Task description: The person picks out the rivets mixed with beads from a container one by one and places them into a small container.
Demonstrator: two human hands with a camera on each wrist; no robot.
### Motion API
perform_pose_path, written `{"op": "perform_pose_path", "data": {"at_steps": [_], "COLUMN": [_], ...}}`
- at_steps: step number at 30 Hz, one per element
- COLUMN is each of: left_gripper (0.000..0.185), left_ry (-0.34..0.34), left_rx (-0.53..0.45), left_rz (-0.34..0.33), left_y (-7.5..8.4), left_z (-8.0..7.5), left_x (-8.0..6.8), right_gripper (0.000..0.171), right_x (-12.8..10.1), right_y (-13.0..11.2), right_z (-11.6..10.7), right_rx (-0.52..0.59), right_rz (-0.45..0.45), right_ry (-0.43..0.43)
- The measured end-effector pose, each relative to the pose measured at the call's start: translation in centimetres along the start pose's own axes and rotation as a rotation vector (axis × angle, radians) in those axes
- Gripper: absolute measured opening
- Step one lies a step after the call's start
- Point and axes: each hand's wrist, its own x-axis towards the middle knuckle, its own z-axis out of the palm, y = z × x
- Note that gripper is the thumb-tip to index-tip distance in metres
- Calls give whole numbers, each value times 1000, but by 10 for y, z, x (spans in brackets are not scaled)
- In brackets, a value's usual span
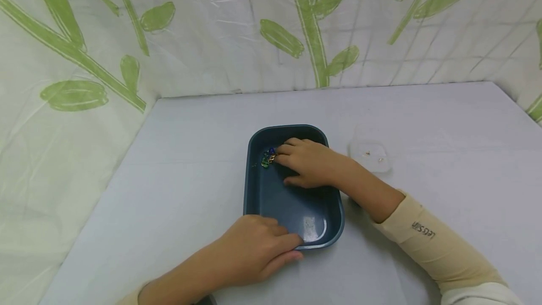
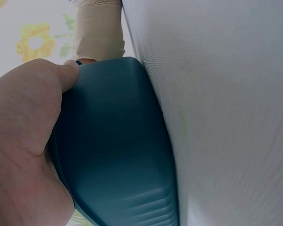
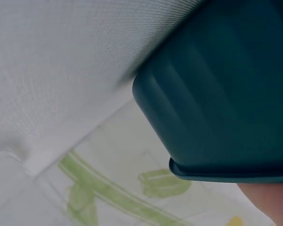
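A dark blue-green plastic bin (image 1: 275, 196), longer than wide, sits on the table. My left hand (image 1: 258, 248) grips the rim of its near end, thumb outside and fingers over the edge; in the left wrist view the thumb lies at the rim of the bin (image 2: 113, 117). Reaching over the right side, my right hand (image 1: 306, 161) is inside the bin, its thumb spread apart from the fingers. Its fingertips are right at a small piece of jewelry (image 1: 267, 158) with green and blue stones and gold-coloured parts. The bin's wall (image 3: 226, 103) hides most of that hand in the right wrist view.
To the right of the bin stands a small clear box (image 1: 372, 166) with tiny gold-coloured pieces in it. A white cloth (image 1: 190, 145) covers the table. Behind hangs a pale curtain (image 1: 220, 55) with green leaf prints. Something dark shows at the bottom edge below the left forearm.
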Motion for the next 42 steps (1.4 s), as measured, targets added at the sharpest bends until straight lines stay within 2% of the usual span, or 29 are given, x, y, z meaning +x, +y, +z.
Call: {"op": "perform_pose_path", "data": {"at_steps": [4,8,22,35,42], "left_gripper": [25,26,25,24,23], "left_ry": [-1,-8,28,5,22], "left_rx": [-6,-4,23,12,25], "left_rz": [-5,-10,15,-1,10], "left_y": [0,0,-1,-1,-1], "left_z": [0,0,2,1,1], "left_x": [0,0,-2,-1,-1], "right_gripper": [33,16,23,24,29], "right_x": [0,1,1,2,1], "right_y": [0,-2,-1,-1,-1], "right_z": [0,0,3,1,1], "right_rx": [-8,18,-5,20,24], "right_rz": [-42,-54,-25,-31,-38], "right_ry": [52,64,71,71,76]}}
